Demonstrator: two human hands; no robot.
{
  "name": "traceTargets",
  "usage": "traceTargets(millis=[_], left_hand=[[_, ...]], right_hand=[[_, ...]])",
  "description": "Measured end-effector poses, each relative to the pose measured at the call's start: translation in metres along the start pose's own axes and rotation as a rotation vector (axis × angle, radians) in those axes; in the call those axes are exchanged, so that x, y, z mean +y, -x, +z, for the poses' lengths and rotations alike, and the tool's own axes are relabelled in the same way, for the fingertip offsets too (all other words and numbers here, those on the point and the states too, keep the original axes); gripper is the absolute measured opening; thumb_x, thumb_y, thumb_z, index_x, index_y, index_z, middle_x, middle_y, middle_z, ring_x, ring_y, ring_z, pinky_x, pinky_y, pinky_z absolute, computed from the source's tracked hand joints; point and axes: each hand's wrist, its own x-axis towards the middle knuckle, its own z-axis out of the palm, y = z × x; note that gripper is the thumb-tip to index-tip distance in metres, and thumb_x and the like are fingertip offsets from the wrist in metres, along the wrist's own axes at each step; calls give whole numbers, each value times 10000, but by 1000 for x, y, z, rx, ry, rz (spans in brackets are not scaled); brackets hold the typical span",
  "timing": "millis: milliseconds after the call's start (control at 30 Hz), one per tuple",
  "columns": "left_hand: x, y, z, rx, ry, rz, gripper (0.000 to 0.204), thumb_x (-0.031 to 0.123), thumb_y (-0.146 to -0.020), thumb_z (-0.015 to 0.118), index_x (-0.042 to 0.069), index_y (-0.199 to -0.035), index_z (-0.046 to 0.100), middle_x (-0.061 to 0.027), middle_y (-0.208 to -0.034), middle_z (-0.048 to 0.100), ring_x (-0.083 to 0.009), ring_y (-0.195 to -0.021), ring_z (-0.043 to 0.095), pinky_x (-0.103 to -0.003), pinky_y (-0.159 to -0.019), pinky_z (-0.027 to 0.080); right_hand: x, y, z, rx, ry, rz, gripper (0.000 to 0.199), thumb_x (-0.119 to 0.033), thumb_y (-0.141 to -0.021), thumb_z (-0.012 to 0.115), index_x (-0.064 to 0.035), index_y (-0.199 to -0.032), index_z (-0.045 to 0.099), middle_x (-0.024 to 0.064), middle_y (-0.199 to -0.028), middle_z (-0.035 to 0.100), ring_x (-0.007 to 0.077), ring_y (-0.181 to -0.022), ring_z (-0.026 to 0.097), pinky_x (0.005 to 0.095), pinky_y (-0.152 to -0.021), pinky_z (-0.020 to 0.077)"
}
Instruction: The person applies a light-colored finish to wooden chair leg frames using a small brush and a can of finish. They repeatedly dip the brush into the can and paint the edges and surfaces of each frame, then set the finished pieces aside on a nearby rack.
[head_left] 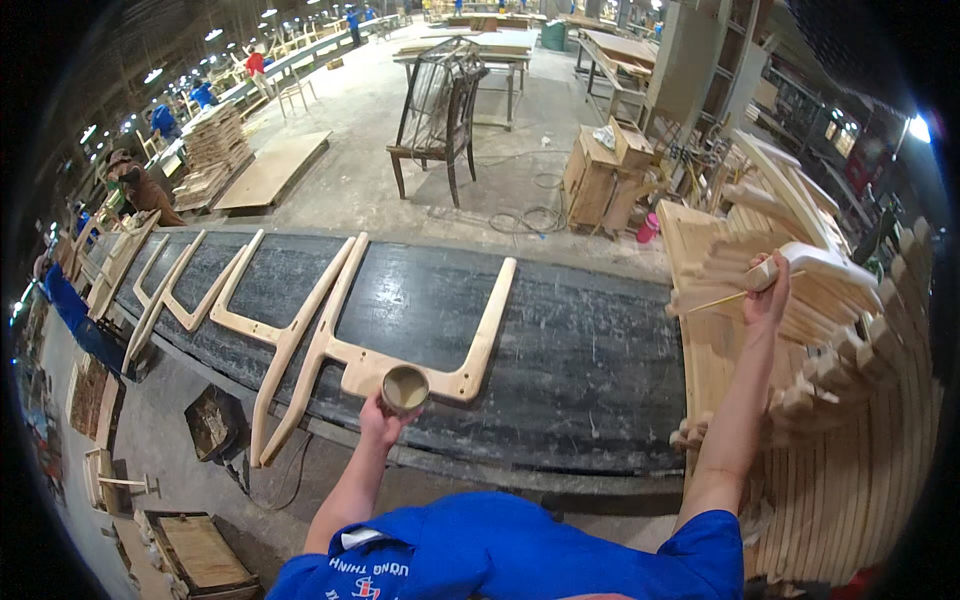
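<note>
Cup point(405, 388) against left-hand fingers point(374, 402)

chair frame point(491, 320): smooth wood | belt point(600, 360): scuffed | shirt point(520, 550): cloth

Middling light fell evenly around the left hand point(384, 420), with a soft sheen on the dark table point(420, 290) just beyond it. Beyond and right of the right hand point(768, 288), a lamp point(918, 128) glared blue-white. Lens distortion bent the stacked slats point(860, 490) outside that hand; the view's corners were black.
</note>
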Motion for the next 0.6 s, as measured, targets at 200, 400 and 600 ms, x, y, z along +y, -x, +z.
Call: traceTargets(millis=[200, 400, 600], left_hand=[[-2, 27, 1, -219, -43, -69, 426, 329, -947, 305, 33, -1210, 461, -150, -1199, 529, -354, -1064, 535, -548, -836, 476], [-12, 83, -56, -75, -16, -104, 439, 343, -947, 316, 23, -1222, 437, -188, -1187, 521, -378, -1033, 548, -545, -800, 498], [-16, 112, -104, -16, -50, -126, 439, 358, -936, 350, 28, -1208, 445, -171, -1191, 517, -365, -1025, 553, -540, -806, 502]], right_hand=[[-37, 123, 6, -75, 31, 81, 303, -244, -795, 616, 1, -940, 514, 59, -703, 536, 110, -530, 511, 202, -453, 400], [-71, 222, -19, -208, 328, 240, 363, -253, -785, 597, 40, -977, 504, 52, -671, 527, 98, -485, 481, 188, -426, 385], [-68, 298, -48, -348, 553, 449, 402, -274, -773, 573, 52, -995, 496, 72, -651, 529, 102, -430, 460, 190, -371, 372]])
